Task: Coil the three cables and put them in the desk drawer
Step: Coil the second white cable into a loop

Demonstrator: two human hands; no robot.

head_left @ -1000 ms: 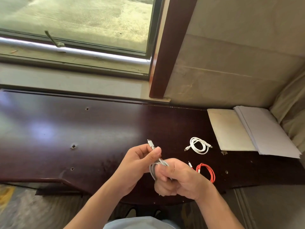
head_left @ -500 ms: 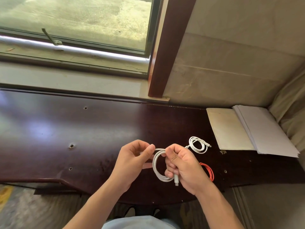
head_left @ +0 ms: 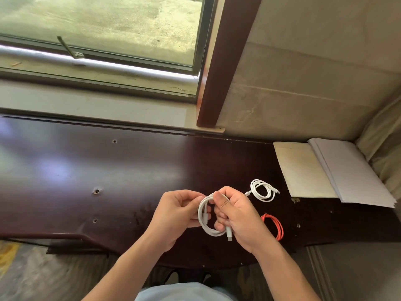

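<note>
Over the near edge of the dark wooden desk (head_left: pixel 134 170), two bare hands hold up a white cable (head_left: pixel 205 222) that is wound into a loop. The right hand (head_left: pixel 236 216) has its thumb and fingers curled around the right side of the loop, and one plug end hangs down just under that hand. The left hand (head_left: pixel 178 211) pinches the top left part of the same loop with its thumb and fingertips (the other fingers are bent in behind it). The loop sits between the two hands, lifted off the desk.

A second white cable (head_left: pixel 262 190) lies on the desk just past the right hand. It is already wound into a small round coil, with both plug ends sticking out. A red cable (head_left: pixel 275 227) lies on the desk to the right of the right hand, also wound up, and the wrist hides part of it. The two coils on the desk are near each other but do not touch.

Farther right, at the back corner of the desk, lies a tan folder (head_left: pixel 301 170) with a stack of white paper (head_left: pixel 355 174) partly on top of it. Behind the desk is a window (head_left: pixel 102 29) with a dark wooden post (head_left: pixel 221 61) beside it.
</note>
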